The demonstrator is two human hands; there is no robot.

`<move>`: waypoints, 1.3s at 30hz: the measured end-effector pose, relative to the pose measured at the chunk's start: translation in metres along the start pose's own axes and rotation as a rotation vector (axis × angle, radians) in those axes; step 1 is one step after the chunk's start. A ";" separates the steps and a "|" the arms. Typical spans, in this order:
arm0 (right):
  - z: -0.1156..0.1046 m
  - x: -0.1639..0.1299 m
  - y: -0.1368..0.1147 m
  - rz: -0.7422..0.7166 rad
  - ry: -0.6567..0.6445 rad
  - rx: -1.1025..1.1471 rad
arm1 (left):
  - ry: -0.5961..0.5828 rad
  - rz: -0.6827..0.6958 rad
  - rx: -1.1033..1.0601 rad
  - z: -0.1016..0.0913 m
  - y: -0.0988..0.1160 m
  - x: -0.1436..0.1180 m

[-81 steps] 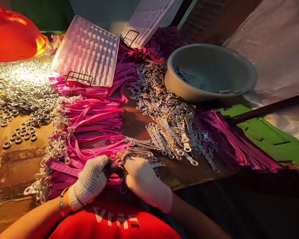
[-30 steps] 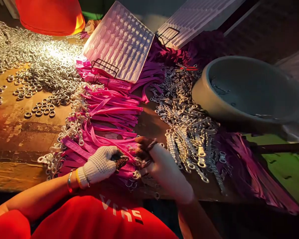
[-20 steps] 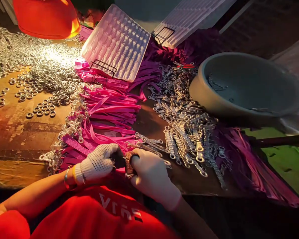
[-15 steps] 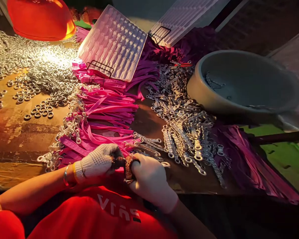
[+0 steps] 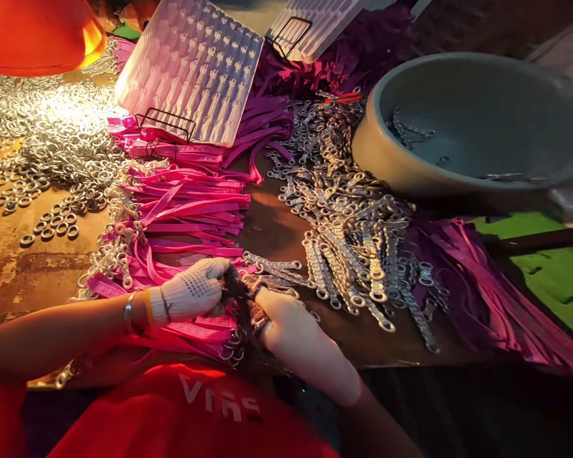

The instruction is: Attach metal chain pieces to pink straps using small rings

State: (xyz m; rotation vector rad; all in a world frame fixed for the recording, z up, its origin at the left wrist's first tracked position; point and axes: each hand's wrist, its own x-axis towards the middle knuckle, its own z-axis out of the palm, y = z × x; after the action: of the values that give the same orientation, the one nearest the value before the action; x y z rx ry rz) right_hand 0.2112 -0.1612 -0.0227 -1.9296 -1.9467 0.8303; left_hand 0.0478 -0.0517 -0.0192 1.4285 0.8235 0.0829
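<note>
Both my hands wear white knit gloves with darkened fingertips and meet at the near side of the table. My left hand [image 5: 191, 289], its glove dotted, has its fingers closed in a pinch. Against it, my right hand [image 5: 291, 331] is closed too, fingers curled. Whatever they hold is hidden by the fingers. Pink straps [image 5: 200, 331] with metal ring ends [image 5: 233, 350] lie or hang just beneath them. Beyond my left hand spreads a row of pink straps [image 5: 191, 207] with pale metal end pieces [image 5: 124, 248]. Ribbed metal links with eyelet ends [image 5: 329, 267] lie beyond my right hand.
Loose metal rings [image 5: 67, 159] are heaped at left under a red lamp shade [image 5: 38, 38]. Ridged clear plastic trays [image 5: 195, 70] lean on wire stands at the back. A large grey basin [image 5: 386, 152] stands at right, above purple straps [image 5: 487, 280].
My view has shifted, so the table's contents sit farther left and higher. Both hands remain together, the right one slightly lower; pink straps with ring ends now show beneath them.
</note>
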 end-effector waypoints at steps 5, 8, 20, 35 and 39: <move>0.003 0.012 0.023 -0.019 0.367 0.058 | 0.221 0.185 0.774 -0.039 -0.012 0.047; 0.008 0.019 0.030 -0.013 0.362 0.079 | 0.278 0.090 0.931 -0.050 -0.018 0.065; 0.014 0.027 -0.008 -0.208 0.287 0.069 | 0.223 0.051 -0.103 -0.035 -0.009 -0.018; 0.028 0.013 -0.048 -0.265 0.439 -0.668 | 0.470 0.405 0.307 -0.003 -0.032 -0.050; 0.036 0.013 -0.041 -0.260 0.507 -0.610 | 0.324 0.526 0.369 -0.002 -0.047 -0.045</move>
State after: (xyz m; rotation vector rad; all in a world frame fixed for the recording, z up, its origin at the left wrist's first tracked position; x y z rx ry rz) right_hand 0.1561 -0.1539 -0.0301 -1.8484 -2.1804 -0.3446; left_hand -0.0051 -0.0821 -0.0403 1.9910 0.7253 0.6018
